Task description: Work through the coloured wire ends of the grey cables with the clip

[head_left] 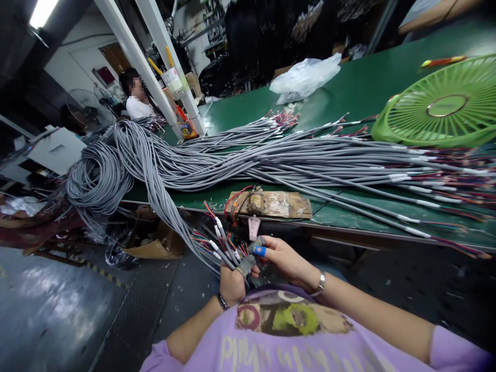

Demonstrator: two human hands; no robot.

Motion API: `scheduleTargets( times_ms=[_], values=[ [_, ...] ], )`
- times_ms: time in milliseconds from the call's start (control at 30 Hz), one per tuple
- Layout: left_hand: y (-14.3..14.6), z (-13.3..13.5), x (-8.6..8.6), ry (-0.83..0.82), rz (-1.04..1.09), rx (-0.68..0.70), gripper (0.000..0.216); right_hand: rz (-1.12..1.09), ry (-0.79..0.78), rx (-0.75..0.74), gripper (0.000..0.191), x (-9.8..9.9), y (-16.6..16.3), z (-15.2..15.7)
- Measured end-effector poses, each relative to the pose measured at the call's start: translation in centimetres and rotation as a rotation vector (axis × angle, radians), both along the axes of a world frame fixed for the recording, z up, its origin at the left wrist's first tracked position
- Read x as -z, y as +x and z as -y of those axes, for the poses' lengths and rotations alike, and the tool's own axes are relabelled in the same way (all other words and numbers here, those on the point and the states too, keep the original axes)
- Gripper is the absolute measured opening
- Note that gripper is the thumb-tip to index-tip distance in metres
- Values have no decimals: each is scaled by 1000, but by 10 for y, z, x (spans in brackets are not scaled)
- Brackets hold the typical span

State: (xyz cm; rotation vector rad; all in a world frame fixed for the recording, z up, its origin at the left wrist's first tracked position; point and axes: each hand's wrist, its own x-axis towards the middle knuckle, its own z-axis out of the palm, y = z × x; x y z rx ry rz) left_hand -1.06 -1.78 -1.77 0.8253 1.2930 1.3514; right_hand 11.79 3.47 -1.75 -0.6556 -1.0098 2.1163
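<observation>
Two hands at 6 o'clock: left hand fingers clenched round cable ends, fanning them upright; right hand fingers pinch their tips. Bundle trails toward 10 o'clock off the surface.

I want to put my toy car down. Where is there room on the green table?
Bare green table lies between the plastic bag and the green fan. The middle is crowded with grey cables, and a wooden block sits at the near edge.
</observation>
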Motion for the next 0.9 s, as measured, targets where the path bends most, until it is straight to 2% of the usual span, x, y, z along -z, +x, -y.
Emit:
scheduleTargets(
  times_ms=[167,233,400,500,567,633,767,833,900],
  values=[
    [-3,2,-5,-53,-113,148,27,11,36,-70,26,-7,-2,2],
    [-3,3,-4,-43,-100,122,29,32,-1,-32,26,-6,-3,1],
    [-3,1,-6,2,10,-8,32,89,-255,315,23,5,0,-14],
    [0,-4,-15,1,77,-65,31,48,-338,271,26,4,0,-25],
    [2,-9,-22,10,92,-65,33,19,-279,194,32,0,-3,-30],
    [4,-14,-26,18,104,-54,33,38,-140,189,38,-4,-6,-34],
    [6,-22,-26,3,116,-46,32,237,200,416,48,-5,-11,-36],
    [6,-24,-23,-7,115,-35,33,221,205,425,51,-3,-13,-35],
    [6,-24,-20,-13,113,-26,33,104,91,324,51,-1,-16,-34]
  ],
)
